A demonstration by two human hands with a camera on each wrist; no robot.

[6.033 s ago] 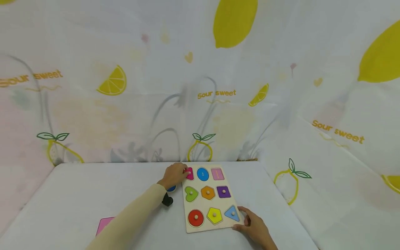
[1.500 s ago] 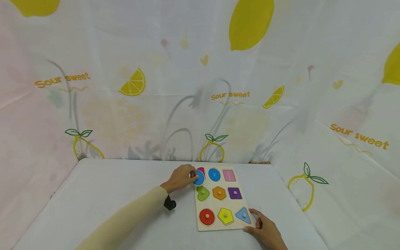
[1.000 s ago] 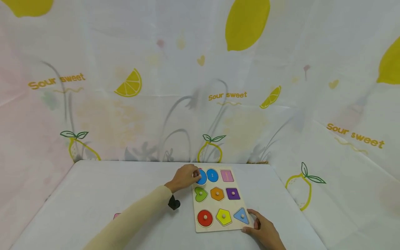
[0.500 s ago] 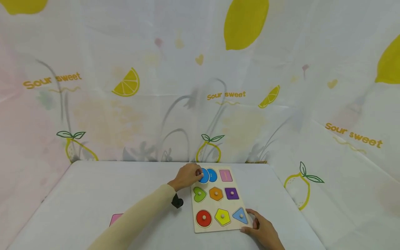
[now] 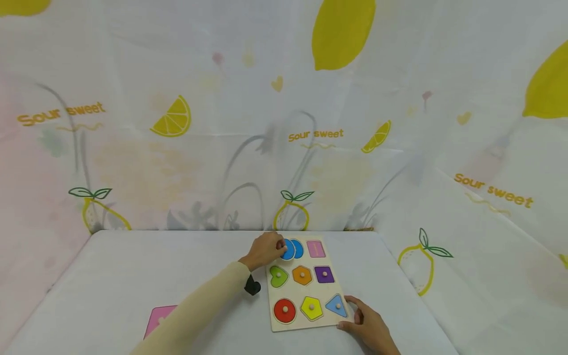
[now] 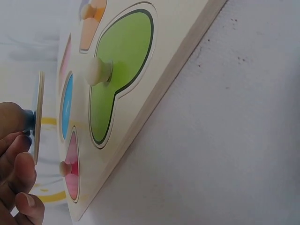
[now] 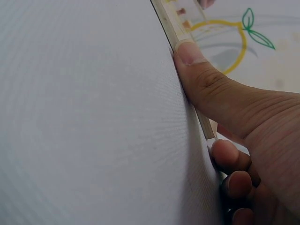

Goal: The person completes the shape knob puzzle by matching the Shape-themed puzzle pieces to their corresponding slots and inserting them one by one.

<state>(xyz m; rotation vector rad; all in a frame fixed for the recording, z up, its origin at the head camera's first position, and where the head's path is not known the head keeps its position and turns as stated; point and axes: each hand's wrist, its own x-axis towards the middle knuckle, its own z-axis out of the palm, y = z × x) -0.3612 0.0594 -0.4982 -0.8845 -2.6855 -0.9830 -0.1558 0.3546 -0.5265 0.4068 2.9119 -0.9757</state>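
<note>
A wooden peg puzzle board (image 5: 293, 292) lies on the white table. My left hand (image 5: 264, 250) pinches the knob of a blue rounded puzzle piece (image 5: 288, 250) at the board's far left. In the left wrist view this piece (image 6: 38, 117) stands tilted on edge, apart from the board's face. It partly overlaps the matching blue recess (image 5: 299, 248) in the head view. The magenta piece (image 6: 72, 168) sits in its slot, hidden from the head by my fingers. My right hand (image 5: 367, 325) grips the board's near right corner, thumb on the near edge (image 7: 190, 54).
Seated in the board are a green heart (image 5: 278, 276), an orange hexagon (image 5: 302, 275), a purple square (image 5: 324, 274), and red, yellow and light blue pieces. A pink recess (image 5: 316, 249) shows bare. On the table a pink knobbed piece (image 5: 157, 315) is half covered by my left sleeve.
My left hand was at the magenta piece, with the blue piece on the table; it then carried the blue piece rightward over the board, towards the blue recess. My right hand keeps holding the corner.
</note>
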